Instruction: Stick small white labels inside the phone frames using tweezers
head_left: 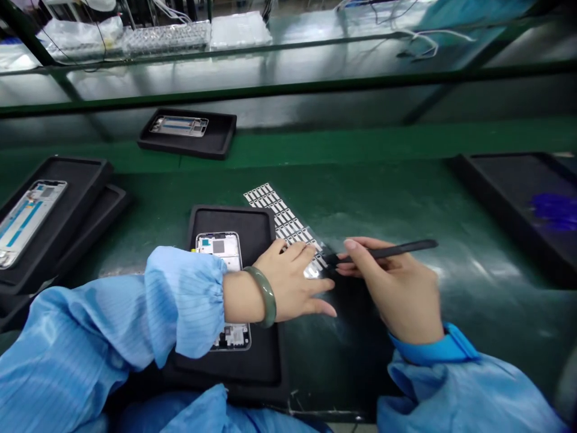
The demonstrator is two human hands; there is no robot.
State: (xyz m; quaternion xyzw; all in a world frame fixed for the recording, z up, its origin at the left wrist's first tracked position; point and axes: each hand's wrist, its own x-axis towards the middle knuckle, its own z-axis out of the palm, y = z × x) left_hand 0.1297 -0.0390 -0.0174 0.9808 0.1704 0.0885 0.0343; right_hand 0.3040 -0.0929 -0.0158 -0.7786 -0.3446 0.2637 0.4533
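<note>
My left hand (295,279) lies with its fingers spread over the lower part of a sheet of small white and black stickers (282,213), and a bangle circles the wrist. In my right hand (396,282) is a pair of black tweezers (408,247), pinched between thumb and fingers. Their tips point left at the sheet's near end, close to my left fingertips; whether they grip a sticker I cannot tell. Under my left forearm a silver phone frame (220,245) rests in a black tray (259,355). My sleeve hides the frame's middle.
Stacked black trays (92,180) stand at the left, the top one holding another phone frame (31,219). A tray with a phone frame (220,135) sits at the back. On the right, a black tray (496,186) contains something purple (556,210). A raised shelf (306,63) runs behind.
</note>
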